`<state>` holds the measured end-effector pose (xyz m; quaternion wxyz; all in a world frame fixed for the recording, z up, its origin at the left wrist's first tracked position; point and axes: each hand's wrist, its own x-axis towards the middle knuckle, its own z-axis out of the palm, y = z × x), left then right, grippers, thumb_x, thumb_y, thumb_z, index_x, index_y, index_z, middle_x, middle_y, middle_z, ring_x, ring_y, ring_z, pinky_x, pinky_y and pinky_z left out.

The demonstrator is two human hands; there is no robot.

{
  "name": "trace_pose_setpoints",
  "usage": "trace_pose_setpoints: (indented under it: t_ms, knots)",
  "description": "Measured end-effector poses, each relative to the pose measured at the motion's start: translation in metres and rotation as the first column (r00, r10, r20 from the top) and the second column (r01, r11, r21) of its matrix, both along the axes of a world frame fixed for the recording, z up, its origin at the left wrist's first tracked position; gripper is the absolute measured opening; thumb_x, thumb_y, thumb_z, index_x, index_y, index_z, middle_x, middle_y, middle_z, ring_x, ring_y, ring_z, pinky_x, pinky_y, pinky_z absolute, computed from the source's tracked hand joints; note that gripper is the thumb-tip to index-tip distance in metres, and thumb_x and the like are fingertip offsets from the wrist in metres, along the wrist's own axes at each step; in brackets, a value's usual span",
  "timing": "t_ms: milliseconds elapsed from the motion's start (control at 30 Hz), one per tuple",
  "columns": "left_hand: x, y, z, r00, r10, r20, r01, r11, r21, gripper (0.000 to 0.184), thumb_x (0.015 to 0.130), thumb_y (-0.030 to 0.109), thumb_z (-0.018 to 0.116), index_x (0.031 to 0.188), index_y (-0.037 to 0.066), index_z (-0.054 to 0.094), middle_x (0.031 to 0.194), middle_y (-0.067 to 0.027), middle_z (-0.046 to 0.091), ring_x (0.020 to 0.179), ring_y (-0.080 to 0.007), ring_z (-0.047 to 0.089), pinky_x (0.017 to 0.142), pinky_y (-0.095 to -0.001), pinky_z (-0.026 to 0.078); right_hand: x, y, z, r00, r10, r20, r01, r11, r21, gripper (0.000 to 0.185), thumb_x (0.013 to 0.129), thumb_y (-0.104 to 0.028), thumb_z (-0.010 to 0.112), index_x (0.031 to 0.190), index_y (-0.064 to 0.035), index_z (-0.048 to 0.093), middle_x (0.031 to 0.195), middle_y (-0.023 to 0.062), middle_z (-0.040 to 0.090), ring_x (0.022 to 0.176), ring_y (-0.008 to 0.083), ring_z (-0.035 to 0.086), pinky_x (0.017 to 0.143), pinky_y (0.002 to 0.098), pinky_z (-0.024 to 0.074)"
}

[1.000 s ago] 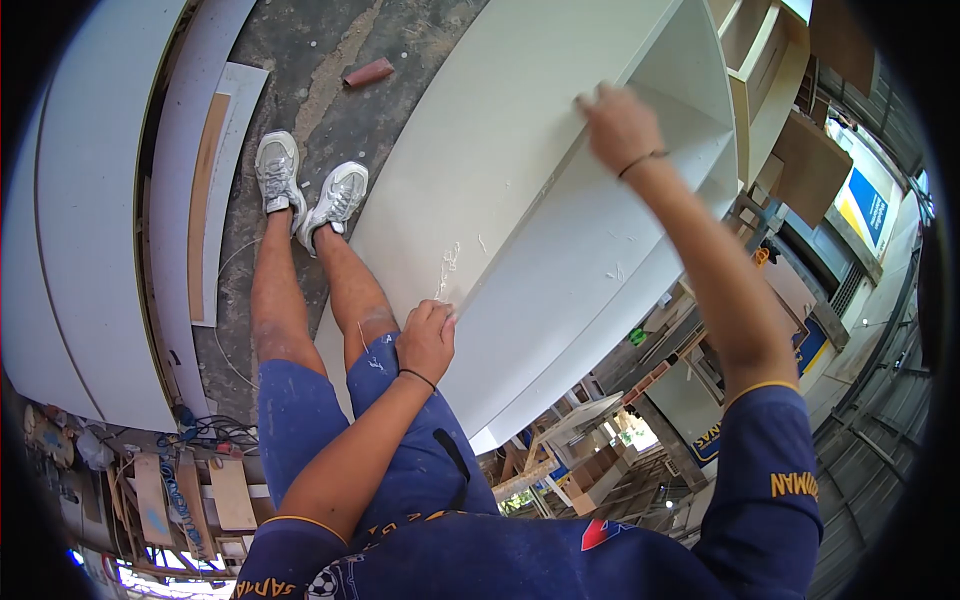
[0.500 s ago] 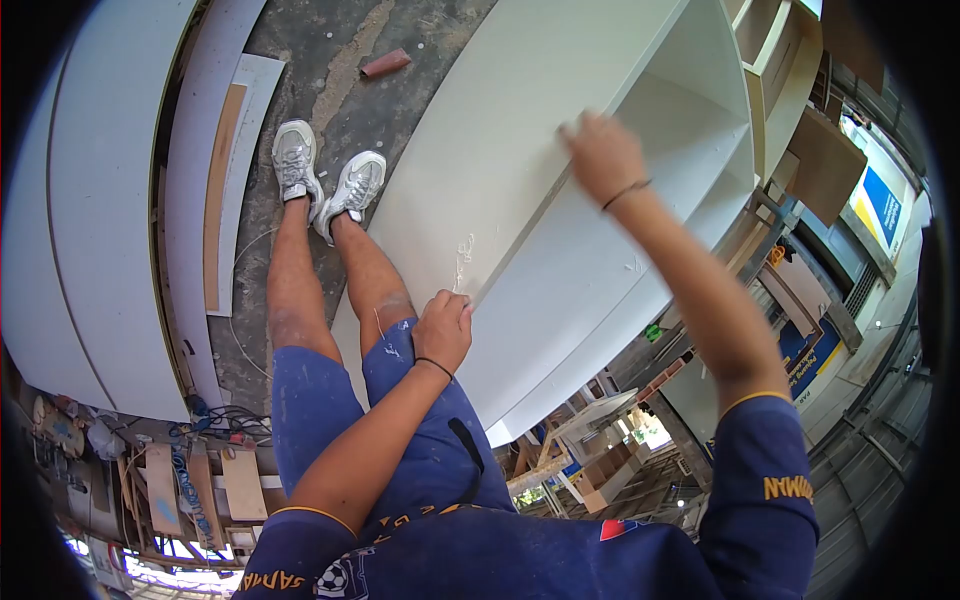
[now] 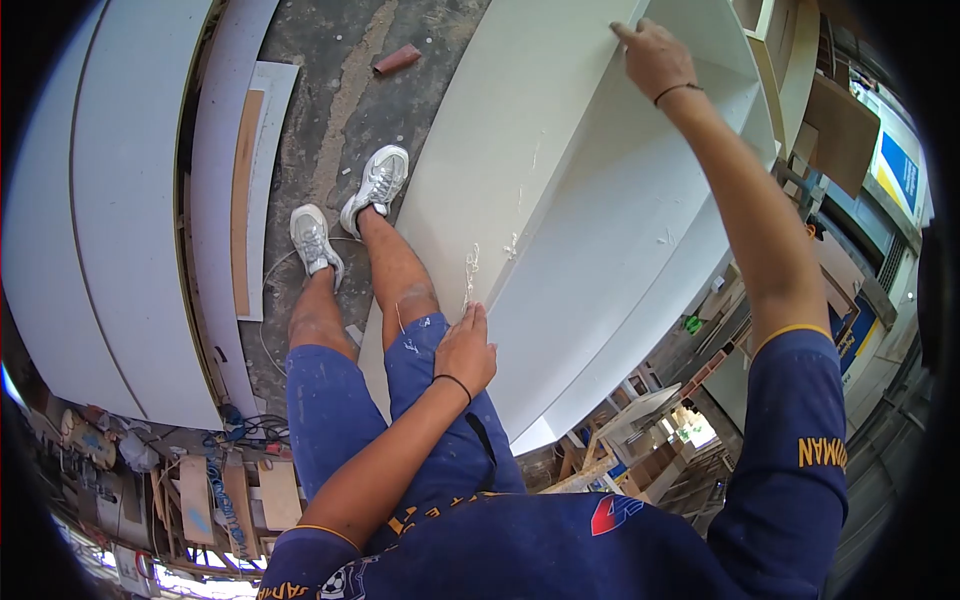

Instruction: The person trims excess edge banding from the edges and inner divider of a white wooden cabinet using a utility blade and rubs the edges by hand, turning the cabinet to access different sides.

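Observation:
A long pale cabinet panel (image 3: 480,150) lies tilted across the middle, its edge running up to the right. My left hand (image 3: 467,350) rests at the panel's near end beside my knee, fingers stretched out and nothing visible in them. My right hand (image 3: 660,62) is at the far upper part of the edge, fingers bent; a small dark tip shows at the fingertips, too small to make out. Thin curled white shavings (image 3: 471,270) lie on the panel near my left hand, with another clump (image 3: 511,245) by the edge.
Large white curved panels (image 3: 130,200) stand at the left, beside a narrow white-and-wood strip (image 3: 245,200). A reddish roll (image 3: 397,59) lies on the dark floor (image 3: 320,120) beyond my shoes (image 3: 378,185). Cables and wood pieces are at the lower left, wooden frames at the right.
My right hand has moved up and away along the edge. My left hand's fingers have straightened. More shavings show along the panel. My feet have shifted apart.

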<state>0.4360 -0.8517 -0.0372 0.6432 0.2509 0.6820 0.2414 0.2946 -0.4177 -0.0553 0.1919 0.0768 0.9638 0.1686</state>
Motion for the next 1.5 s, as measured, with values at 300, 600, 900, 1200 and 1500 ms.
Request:
trace_pose_setpoints:
  t_ms: [300, 600, 900, 1200, 1500]
  knots:
    - [0.028, -0.061, -0.004, 0.99, -0.134, 0.045, 0.132, 0.991, 0.033, 0.067, 0.081, 0.017, 0.061, 0.135, -0.008, 0.03, 0.139, -0.0255, 0.038, 0.122, -0.036, 0.046, 0.103, -0.0392, 0.036, 0.187, -0.308, 0.02, 0.879, 0.065, 0.473, 0.248, 0.785, -0.568, 0.035, 0.077, -0.005, 0.053, 0.109, -0.017, 0.061, 0.085, 0.0097, 0.054, 0.082, 0.026, 0.058, 0.059, 0.0376, 0.0505]
    - [0.045, -0.093, 0.002, 0.964, -0.235, 0.128, 0.243, 0.968, -0.056, 0.077, 0.082, 0.024, 0.06, 0.14, -0.009, 0.021, 0.144, -0.0245, 0.031, 0.129, -0.0312, 0.039, 0.108, -0.038, 0.03, -0.014, -0.051, 0.018, 0.987, -0.156, -0.028, 0.157, 0.987, 0.046, 0.026, 0.083, -0.006, 0.048, 0.102, -0.0097, 0.065, 0.096, 0.018, 0.061, 0.097, 0.0331, 0.058, 0.082, 0.0417, 0.049]
    - [0.05, -0.107, 0.001, 0.949, -0.288, 0.128, 0.292, 0.956, -0.011, 0.077, 0.083, 0.026, 0.059, 0.14, -0.009, 0.02, 0.144, -0.0247, 0.031, 0.13, -0.0308, 0.038, 0.108, -0.0381, 0.029, 0.183, -0.284, 0.002, 0.972, 0.028, 0.232, 0.09, 0.872, -0.48, 0.02, 0.08, -0.013, 0.054, 0.099, -0.0087, 0.059, 0.09, 0.0118, 0.053, 0.086, 0.0272, 0.056, 0.062, 0.0368, 0.0514]
    - [0.058, -0.117, 0.003, 0.938, -0.33, 0.104, 0.33, 0.944, 0.014, 0.078, 0.084, 0.027, 0.057, 0.14, -0.01, 0.018, 0.145, -0.025, 0.03, 0.13, -0.0302, 0.039, 0.109, -0.0378, 0.028, 0.037, -0.104, 0.003, 0.966, -0.233, 0.114, 0.233, 0.972, 0.017, 0.04, 0.081, -0.007, 0.05, 0.117, -0.0223, 0.06, 0.092, 0.0102, 0.057, 0.09, 0.0288, 0.058, 0.068, 0.0386, 0.0524]
    - [0.06, -0.121, 0.001, 0.942, -0.322, 0.09, 0.32, 0.947, 0.037, 0.077, 0.084, 0.027, 0.058, 0.139, -0.011, 0.02, 0.143, -0.026, 0.033, 0.129, -0.0305, 0.04, 0.109, -0.0386, 0.028, 0.162, -0.305, 0.005, 0.871, 0.074, 0.485, 0.177, 0.875, -0.45, 0.021, 0.084, -0.019, 0.052, 0.084, -0.0027, 0.065, 0.095, 0.015, 0.058, 0.09, 0.0305, 0.058, 0.07, 0.0425, 0.0521]
